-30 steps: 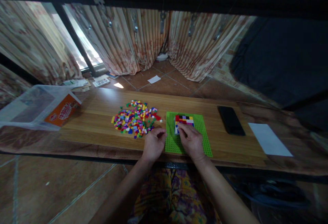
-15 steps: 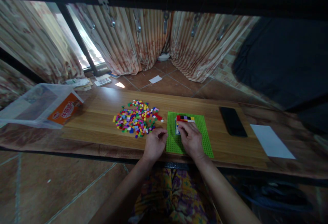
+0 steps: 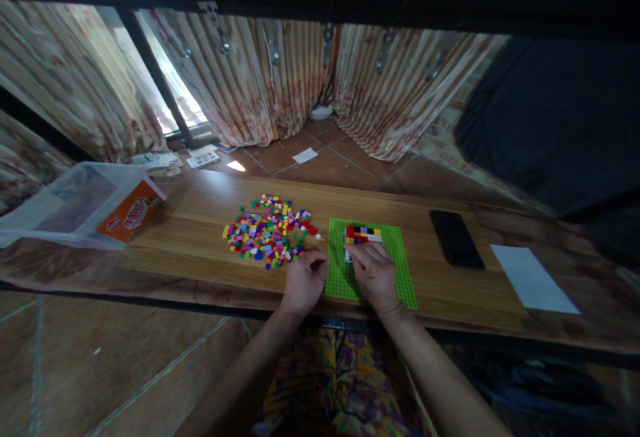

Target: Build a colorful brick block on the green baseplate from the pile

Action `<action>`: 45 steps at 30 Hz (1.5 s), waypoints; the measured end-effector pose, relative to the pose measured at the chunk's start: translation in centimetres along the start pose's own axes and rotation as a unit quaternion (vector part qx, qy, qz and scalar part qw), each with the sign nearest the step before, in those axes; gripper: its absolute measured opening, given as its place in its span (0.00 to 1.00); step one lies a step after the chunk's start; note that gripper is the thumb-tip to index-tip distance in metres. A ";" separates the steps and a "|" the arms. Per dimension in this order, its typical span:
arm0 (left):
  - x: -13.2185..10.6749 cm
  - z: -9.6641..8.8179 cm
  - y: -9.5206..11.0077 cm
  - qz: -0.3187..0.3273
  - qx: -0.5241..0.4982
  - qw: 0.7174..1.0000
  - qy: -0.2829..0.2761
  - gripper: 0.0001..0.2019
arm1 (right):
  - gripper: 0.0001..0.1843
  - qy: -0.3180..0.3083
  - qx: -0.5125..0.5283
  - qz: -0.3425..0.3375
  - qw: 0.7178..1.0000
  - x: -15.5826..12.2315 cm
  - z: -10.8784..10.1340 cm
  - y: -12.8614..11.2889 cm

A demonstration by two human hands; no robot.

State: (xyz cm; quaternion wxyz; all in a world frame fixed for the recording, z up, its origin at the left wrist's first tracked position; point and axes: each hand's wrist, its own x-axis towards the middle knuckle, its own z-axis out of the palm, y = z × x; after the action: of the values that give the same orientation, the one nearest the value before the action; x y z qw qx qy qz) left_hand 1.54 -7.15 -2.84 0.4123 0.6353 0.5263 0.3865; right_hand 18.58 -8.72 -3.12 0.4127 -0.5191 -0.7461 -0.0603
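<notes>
A green baseplate lies on the wooden board, carrying a small block of coloured bricks near its far left corner. My right hand rests on the plate with its fingers curled and pressed onto the near edge of that block. My left hand sits at the plate's left edge, fingers curled, thumb and forefinger pinched; what they hold is hidden. A loose heap of small coloured bricks lies just left of the plate.
A black phone and a white sheet lie to the right. A clear plastic tub with an orange label lies on its side at the left. Curtains and a tiled floor are behind.
My right hand's fingertips have slid slightly over the brick block, covering more of its near rows. The view has shifted a little. My left hand stays beside the plate.
</notes>
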 end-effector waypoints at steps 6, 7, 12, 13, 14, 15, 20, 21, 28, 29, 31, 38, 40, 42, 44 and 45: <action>-0.1 0.4 -0.1 0.016 0.027 0.999 0.005 0.06 | 0.15 -0.033 -0.008 -0.038 0.999 0.3 -0.2 0.1; -0.1 0.4 -0.1 0.019 0.033 0.999 0.007 0.06 | 0.15 -0.034 -0.008 -0.035 0.999 0.3 -0.2 0.1; -0.2 0.3 0.0 0.024 0.045 0.999 0.002 0.06 | 0.16 -0.042 -0.010 -0.008 0.999 0.3 0.0 0.1; -0.2 0.3 0.0 0.023 0.047 0.999 0.002 0.06 | 0.16 -0.047 -0.011 -0.006 0.999 0.3 0.0 0.1; -0.2 0.3 0.0 0.022 0.049 0.999 0.003 0.06 | 0.16 -0.052 -0.010 -0.004 0.999 0.3 0.0 0.1; -0.2 0.3 0.0 0.021 0.050 0.999 0.004 0.06 | 0.16 -0.058 -0.009 -0.002 0.998 0.3 0.0 0.1; -0.2 0.5 -0.2 0.025 0.052 0.998 0.006 0.07 | 0.16 -0.066 -0.008 0.002 0.998 0.2 0.0 0.3; -0.2 0.5 -0.2 0.025 0.052 0.998 0.006 0.06 | 0.16 -0.066 -0.010 0.001 0.998 0.1 0.0 0.3; -0.4 0.3 0.0 0.021 0.025 0.999 -0.010 0.07 | 0.17 -0.040 0.035 0.046 0.998 -0.2 -0.2 0.1; -0.4 0.3 0.1 0.021 0.023 0.999 -0.012 0.08 | 0.16 -0.024 0.052 0.072 0.996 -0.2 -0.2 0.0; -0.3 0.4 0.5 0.020 0.021 0.999 -0.020 0.10 | 0.17 0.007 0.093 0.129 0.987 -0.3 -0.3 -0.3; 0.4 0.7 2.1 0.006 0.065 0.995 -0.082 0.18 | 0.17 0.032 0.068 0.146 0.986 -0.7 -0.9 -0.3; 0.4 0.7 2.2 0.006 0.064 0.994 -0.093 0.19 | 0.18 0.010 0.039 0.114 0.993 -0.7 -0.9 -0.3; 0.3 0.8 2.1 0.005 0.049 0.995 -0.091 0.19 | 0.19 -0.002 0.028 0.099 0.995 -0.7 -1.0 -0.4; 0.1 0.9 1.9 -0.006 0.017 0.997 -0.075 0.18 | 0.18 0.004 0.032 0.109 0.993 -0.7 -1.2 -0.8; 0.0 0.9 1.8 -0.017 -0.007 0.998 -0.066 0.17 | 0.17 0.010 0.041 0.122 0.992 -0.8 -1.3 -1.1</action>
State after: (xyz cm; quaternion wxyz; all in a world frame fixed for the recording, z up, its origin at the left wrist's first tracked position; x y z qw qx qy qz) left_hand 3.03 -7.50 -1.52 0.4570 0.6474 0.5060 0.3407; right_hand 18.51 -10.48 -2.42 0.4455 -0.5886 -0.6744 0.0157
